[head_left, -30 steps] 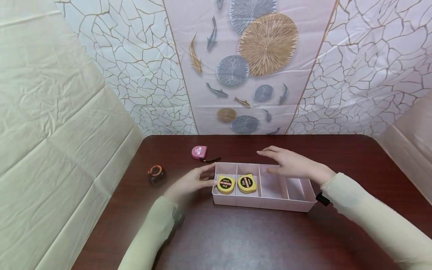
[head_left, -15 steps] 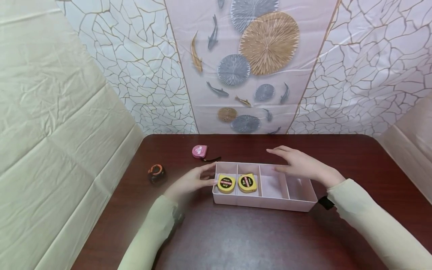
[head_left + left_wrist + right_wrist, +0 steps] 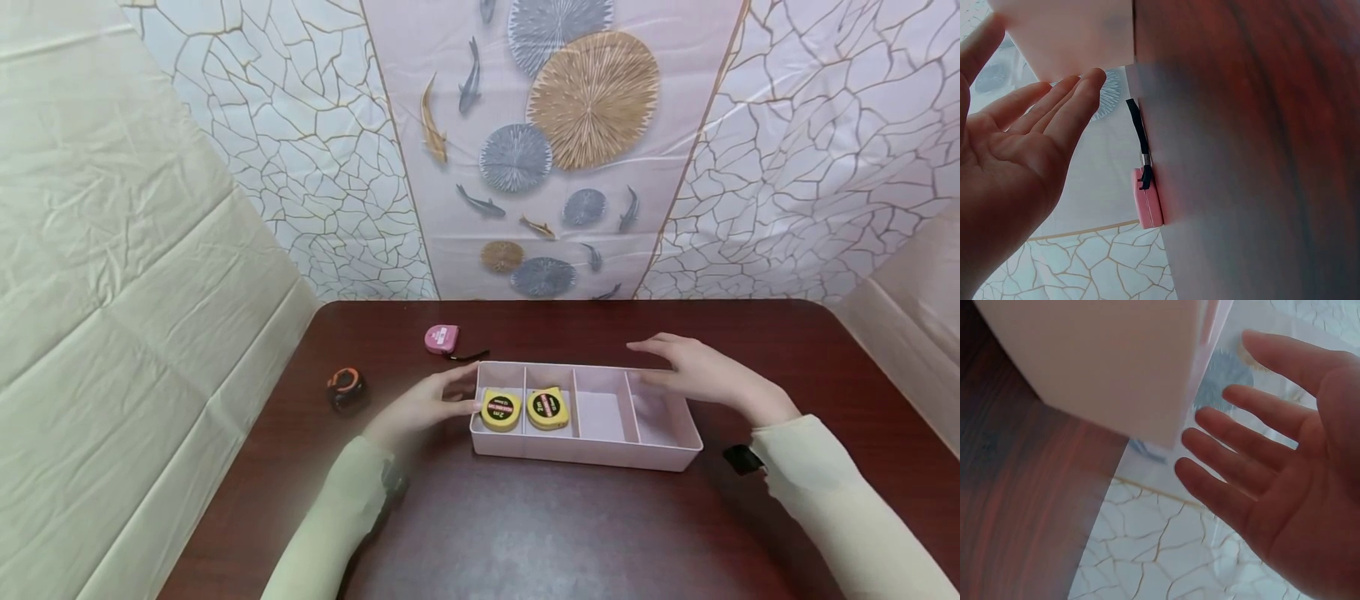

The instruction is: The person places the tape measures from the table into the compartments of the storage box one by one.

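A pale pink box with several compartments in a row lies on the table. Its two left compartments each hold a yellow tape measure: one at the left end, another beside it. My left hand touches the box's left end, thumb at the rim; the left wrist view shows its fingers nearly straight against the box wall. My right hand hovers over the back of the box's rightmost compartment. In the right wrist view its fingers are spread, apart from the box and holding nothing.
Behind the box's left end lies a pink tape measure with a black wrist strap. A black and orange tape measure stands further left on the dark wood table. Patterned cloth hangs behind the table's back edge.
My right hand has moved to the right, from over the third compartment to over the rightmost one. The left hand, the box and the tape measures have stayed put.
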Demonstrator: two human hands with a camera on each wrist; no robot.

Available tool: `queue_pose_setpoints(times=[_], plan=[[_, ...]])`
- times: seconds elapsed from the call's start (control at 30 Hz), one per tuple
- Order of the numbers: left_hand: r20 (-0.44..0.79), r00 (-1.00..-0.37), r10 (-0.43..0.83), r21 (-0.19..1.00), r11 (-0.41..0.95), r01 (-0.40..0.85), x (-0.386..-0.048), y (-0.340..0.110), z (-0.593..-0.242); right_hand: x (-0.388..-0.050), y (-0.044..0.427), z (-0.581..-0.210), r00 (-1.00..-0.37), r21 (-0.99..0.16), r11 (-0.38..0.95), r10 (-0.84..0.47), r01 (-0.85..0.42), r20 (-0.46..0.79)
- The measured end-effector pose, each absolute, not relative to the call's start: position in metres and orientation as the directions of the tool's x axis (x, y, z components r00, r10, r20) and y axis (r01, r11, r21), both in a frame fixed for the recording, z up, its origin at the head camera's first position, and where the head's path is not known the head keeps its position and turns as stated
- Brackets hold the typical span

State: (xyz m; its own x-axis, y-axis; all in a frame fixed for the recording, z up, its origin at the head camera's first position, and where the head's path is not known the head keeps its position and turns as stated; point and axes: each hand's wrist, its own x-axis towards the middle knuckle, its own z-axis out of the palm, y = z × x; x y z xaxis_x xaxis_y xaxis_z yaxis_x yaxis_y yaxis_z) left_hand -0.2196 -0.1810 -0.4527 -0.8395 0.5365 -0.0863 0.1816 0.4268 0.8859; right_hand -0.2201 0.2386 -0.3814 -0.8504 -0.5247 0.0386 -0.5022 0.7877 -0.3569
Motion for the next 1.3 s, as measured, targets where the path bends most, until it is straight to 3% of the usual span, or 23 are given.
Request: queue_pose_setpoints(times=[0.47,0.9,1.3], plan=[[-0.095,-0.843,0.530,0.875,0.448,0.183,-0.219,-0.177,-0.455,-0.207,0.269,-0.405,-0.865,-0.407,0.788,-0.501,-0.461,0.010],[-0.063,-0.819,0.570,0.910,0.369,0.187,-0.219,-0.180,-0.452,-0.205,0.278,-0.413,-0.891,-0.459,0.792,-0.453,-0.404,0.002],[-0.040,-0.823,0.567,0.890,0.395,0.229,-0.219,-0.182,-0.450,-0.199,0.283,-0.414,-0.913,-0.547,0.774,-0.405,-0.319,-0.042]])
